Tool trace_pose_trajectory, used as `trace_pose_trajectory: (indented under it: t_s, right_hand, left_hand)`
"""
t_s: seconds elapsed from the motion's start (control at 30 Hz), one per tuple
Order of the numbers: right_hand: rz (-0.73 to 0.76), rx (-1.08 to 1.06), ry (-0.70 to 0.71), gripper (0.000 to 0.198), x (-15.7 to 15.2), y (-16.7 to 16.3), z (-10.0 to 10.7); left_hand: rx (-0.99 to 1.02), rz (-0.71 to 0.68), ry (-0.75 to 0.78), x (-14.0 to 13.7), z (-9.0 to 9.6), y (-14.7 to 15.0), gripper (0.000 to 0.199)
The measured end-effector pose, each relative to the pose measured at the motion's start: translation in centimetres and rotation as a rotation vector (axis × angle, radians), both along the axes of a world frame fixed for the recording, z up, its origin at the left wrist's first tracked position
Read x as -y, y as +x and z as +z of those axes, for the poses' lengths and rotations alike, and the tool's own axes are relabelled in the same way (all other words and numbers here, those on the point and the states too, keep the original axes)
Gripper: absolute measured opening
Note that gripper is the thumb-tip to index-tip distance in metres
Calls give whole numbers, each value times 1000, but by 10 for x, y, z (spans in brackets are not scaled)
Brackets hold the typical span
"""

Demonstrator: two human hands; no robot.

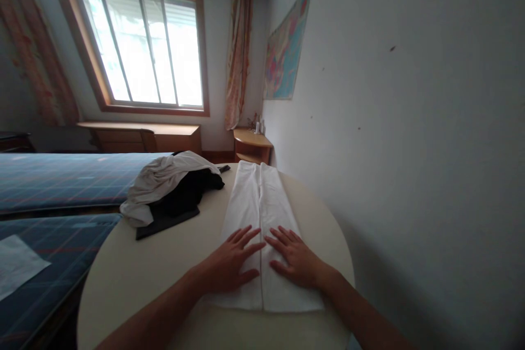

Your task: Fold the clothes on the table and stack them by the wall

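Observation:
A white garment (246, 197), folded into a long shape, lies flat on the cream round table (164, 279). A seam or gap runs lengthwise down its middle; its exact kind cannot be made out. My left hand (235, 260) rests on the left half with fingers spread, close to that middle line. On the right half lies my right hand (295, 260), also flat with fingers apart. Neither hand grips the cloth. Both forearms come in from the near edge of the table.
Left on the table, a heap of white clothing (164, 175) and black clothing (180, 194) partly covers a dark flat item (168, 223). Beds with blue plaid mattresses (74, 183) stand further left. A bare wall (410, 175) runs close along the right. A corner shelf (252, 139) stands behind.

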State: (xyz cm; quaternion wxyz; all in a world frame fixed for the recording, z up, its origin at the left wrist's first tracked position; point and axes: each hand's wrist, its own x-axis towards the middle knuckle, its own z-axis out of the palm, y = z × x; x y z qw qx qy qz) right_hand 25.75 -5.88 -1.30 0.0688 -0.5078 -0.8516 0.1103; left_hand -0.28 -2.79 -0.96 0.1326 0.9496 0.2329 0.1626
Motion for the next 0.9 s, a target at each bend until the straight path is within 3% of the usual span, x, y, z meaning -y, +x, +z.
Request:
trace_pose_trajectory:
  t_s: [0.07,0.2,0.4,0.57,0.77,0.9]
  right_hand:
    - [-40,-9,41,60,-1,-5,2]
    - [-87,7,99,53,-10,-18,2]
    - [-118,57,-40,63,-25,-31,-6]
    - [-205,63,-43,60,-19,-38,-6]
    - [-95,41,-78,69,13,-35,-1]
    - [6,4,-79,73,34,-30,-4]
  left_hand:
    - [-82,30,-24,-7,-7,-6,71]
    - [-156,29,-50,-8,-15,-7,76]
    - [-184,33,-42,-1,-12,-3,88]
    - [-175,-21,-54,3,-10,-3,89]
    - [-113,-110,-117,17,-3,-13,81]
    - [-82,-191,-158,27,0,-23,56]
